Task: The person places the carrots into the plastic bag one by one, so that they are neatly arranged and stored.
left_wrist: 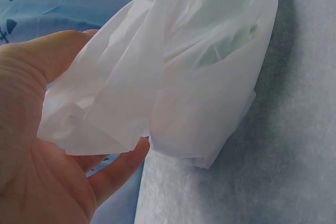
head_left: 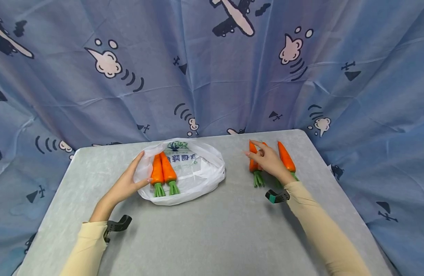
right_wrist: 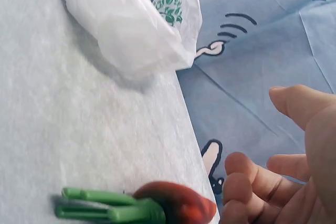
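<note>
Head view: at centre frame, the left hand (head_left: 129, 182) grips the edge of a white plastic bag (head_left: 198, 172) lying on the grey worktop (head_left: 212, 230), with two carrots (head_left: 162, 172) on it. Right of centre, the right hand (head_left: 268, 161) hovers released over loose carrots (head_left: 285, 157).

Left wrist view: fingers (left_wrist: 118, 169) and thumb pinch the bag's film (left_wrist: 173, 77).

Right wrist view: curled fingers (right_wrist: 252, 182) hold nothing; one carrot (right_wrist: 173, 205) lies at the bottom edge.

Both arms wear long, pale cream sleeves that end at the wrists. The left hand (head_left: 129, 182) and right hand (head_left: 268, 161) are bare, without rings or gloves. A black clip-like mount (head_left: 118, 225) sits under the left wrist; a similar black mount with a teal patch (head_left: 277, 196) sits under the right wrist.
</note>
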